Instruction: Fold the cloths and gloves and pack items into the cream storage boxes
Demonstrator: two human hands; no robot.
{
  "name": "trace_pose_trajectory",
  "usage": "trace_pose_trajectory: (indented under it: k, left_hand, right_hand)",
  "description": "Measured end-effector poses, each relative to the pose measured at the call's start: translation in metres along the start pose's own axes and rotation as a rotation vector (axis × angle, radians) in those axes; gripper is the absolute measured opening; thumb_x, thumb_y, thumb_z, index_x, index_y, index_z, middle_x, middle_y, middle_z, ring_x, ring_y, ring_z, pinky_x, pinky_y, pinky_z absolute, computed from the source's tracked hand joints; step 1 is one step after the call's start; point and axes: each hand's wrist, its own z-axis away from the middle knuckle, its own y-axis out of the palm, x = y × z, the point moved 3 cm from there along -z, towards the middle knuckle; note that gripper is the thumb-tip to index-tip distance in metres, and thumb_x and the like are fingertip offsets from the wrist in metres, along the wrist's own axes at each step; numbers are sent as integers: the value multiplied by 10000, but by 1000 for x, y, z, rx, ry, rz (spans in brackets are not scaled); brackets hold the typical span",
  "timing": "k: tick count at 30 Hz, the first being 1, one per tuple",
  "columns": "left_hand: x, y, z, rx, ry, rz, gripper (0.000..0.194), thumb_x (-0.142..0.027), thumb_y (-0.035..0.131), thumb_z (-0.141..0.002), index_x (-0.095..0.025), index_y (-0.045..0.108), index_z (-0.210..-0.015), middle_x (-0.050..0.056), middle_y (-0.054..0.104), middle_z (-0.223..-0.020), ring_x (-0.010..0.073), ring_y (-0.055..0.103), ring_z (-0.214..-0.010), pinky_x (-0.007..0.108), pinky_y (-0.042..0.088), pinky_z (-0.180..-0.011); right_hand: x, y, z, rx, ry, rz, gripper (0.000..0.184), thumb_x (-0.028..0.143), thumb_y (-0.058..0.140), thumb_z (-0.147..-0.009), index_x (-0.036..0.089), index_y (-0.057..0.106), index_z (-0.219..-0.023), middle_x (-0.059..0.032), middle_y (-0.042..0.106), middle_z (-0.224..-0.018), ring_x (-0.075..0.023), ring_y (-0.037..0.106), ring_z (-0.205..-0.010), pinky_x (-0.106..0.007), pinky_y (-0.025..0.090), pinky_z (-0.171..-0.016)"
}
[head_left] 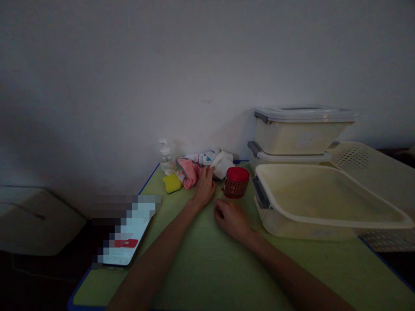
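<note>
The left hand [205,186] lies flat on the green table top [201,263] near its back edge, fingers stretched, tips touching the pink crumpled cloth [188,172] and white cloth [223,164]; it grips nothing. The right hand [231,220] rests just before the small red woven basket [236,182], fingers loosely curled, holding nothing. A yellow sponge [171,183] lies left of the cloths. A cream plastic tub [324,203] stands toward the right edge.

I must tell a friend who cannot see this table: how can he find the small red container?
On the green table, look left of the open cream tub. The red container stands there, beyond the right hand. It alone is red, round and lattice-sided.
</note>
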Motion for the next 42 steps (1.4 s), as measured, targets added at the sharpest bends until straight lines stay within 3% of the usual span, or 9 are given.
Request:
trace_pose_trajectory:
  k: [7, 13, 17, 21, 26, 29, 33, 37, 42]
  left_hand:
    - [8, 11, 2, 138, -93, -94, 521, -57, 507, -717, -104, 389, -1222, 178, 543, -1121, 298, 517, -1093, 473, 410, -903]
    - [5, 3, 5, 173, -154, -110, 436, -15, 500, -691, -149, 462, -1103, 118, 594, -1004, 243, 606, -916, 360, 471, -778]
    - [7, -13, -7, 123, -190, -98, 547, -18, 518, -659, -161, 406, -1175, 65, 602, -891, 210, 614, -775, 323, 486, -677]
    - [8, -42, -28, 76, -158, -98, 542, -56, 593, -622, -173, 463, -1135, 71, 570, -983, 192, 591, -817, 316, 482, -743]
    - [25, -80, -33, -7, -311, -356, 457, -198, 687, -596, -167, 538, -1028, 157, 520, -1092, 332, 487, -1064, 458, 406, -866]
    - [37, -77, -23, 140, -414, -407, 486, -244, 742, -523, -168, 559, -967, 135, 582, -1011, 312, 548, -985, 384, 446, -795]
    - [35, -57, -17, 199, -383, -317, 213, -203, 656, -625, -188, 593, -828, 65, 644, -812, 221, 615, -780, 278, 451, -682]
    - [24, -58, -25, 124, -391, -231, 135, -273, 508, -778, -198, 599, -843, 44, 630, -697, 207, 609, -680, 275, 435, -618]
    - [8, -90, -44, -68, -402, -164, 153, -267, 502, -780, -159, 552, -876, 45, 594, -776, 197, 578, -758, 293, 440, -691]
  right_hand:
    - [-3, 3, 0, 6, -14, -20, 95, 121, 468, -770, 172, 547, -780, -23, 580, -715, -139, 508, -634, -251, 275, -554]
    - [-3, 2, 1, 10, -31, -29, 98, 116, 462, -775, 167, 545, -787, -25, 580, -726, -136, 507, -640, -248, 282, -562]
    - [-3, 1, 1, 16, -34, -32, 98, 115, 460, -778, 164, 544, -783, -31, 589, -743, -137, 519, -649, -244, 285, -557]
    - [-3, 0, 1, 13, -37, -32, 102, 116, 457, -782, 166, 546, -785, -31, 587, -742, -135, 514, -641, -245, 281, -552]
    - [-4, 1, 1, 9, -40, -39, 104, 112, 456, -786, 168, 544, -777, -31, 579, -738, -135, 507, -641, -248, 273, -554]
    - [-5, 1, 1, 0, -44, -60, 101, 112, 460, -782, 168, 541, -763, -28, 573, -728, -133, 496, -634, -248, 270, -552]
    - [-5, 1, 1, -21, -36, -116, 91, 107, 472, -762, 169, 535, -740, -22, 557, -704, -132, 477, -609, -249, 265, -544]
    - [-9, 1, -2, -62, -9, -228, 114, 64, 484, -719, 172, 521, -725, -15, 542, -715, -131, 482, -636, -241, 319, -576]
    - [-23, 4, -10, -179, 86, -435, 220, 36, 441, -708, 169, 510, -870, -53, 551, -906, -130, 529, -735, -257, 414, -669]
